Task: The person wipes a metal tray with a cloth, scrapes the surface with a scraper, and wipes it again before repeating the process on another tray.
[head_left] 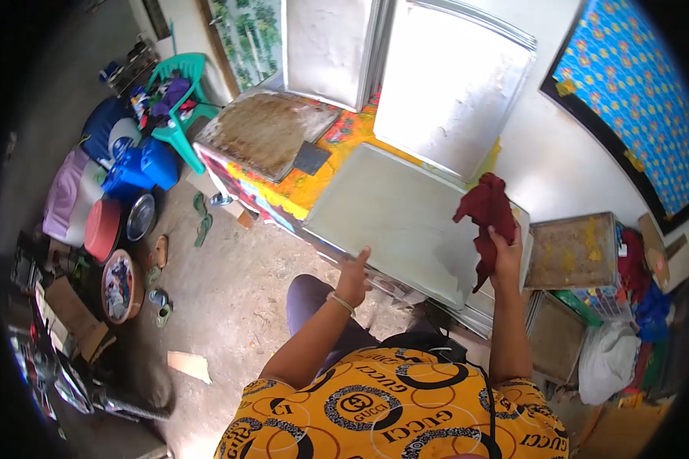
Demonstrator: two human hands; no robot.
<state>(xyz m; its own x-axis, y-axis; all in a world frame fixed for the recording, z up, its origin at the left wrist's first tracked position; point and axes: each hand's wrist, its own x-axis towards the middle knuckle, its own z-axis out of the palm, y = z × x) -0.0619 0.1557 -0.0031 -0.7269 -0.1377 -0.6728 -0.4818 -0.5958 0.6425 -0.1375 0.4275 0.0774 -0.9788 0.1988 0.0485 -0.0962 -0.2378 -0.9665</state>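
My right hand (pixel 507 258) grips a crumpled dark red cloth (pixel 487 216), which hangs above the right end of a flat metal tray (pixel 394 218). Near that tray's front edge is my left hand (pixel 353 281), its fingers apart and nothing in them. The tray lies on a table with a yellow and orange flowered cover (pixel 297 189). A small dark square piece (pixel 311 158) rests on the cover, left of the tray, beside a brown-stained tray (pixel 264 131).
Two metal trays (pixel 453 80) (pixel 331 47) lean against the wall behind. More stained trays (pixel 573 252) stand at the right, beside a white sack (pixel 609 362). On the left floor are a green chair (pixel 177 130), basins (pixel 102 228) and sandals (pixel 202 228).
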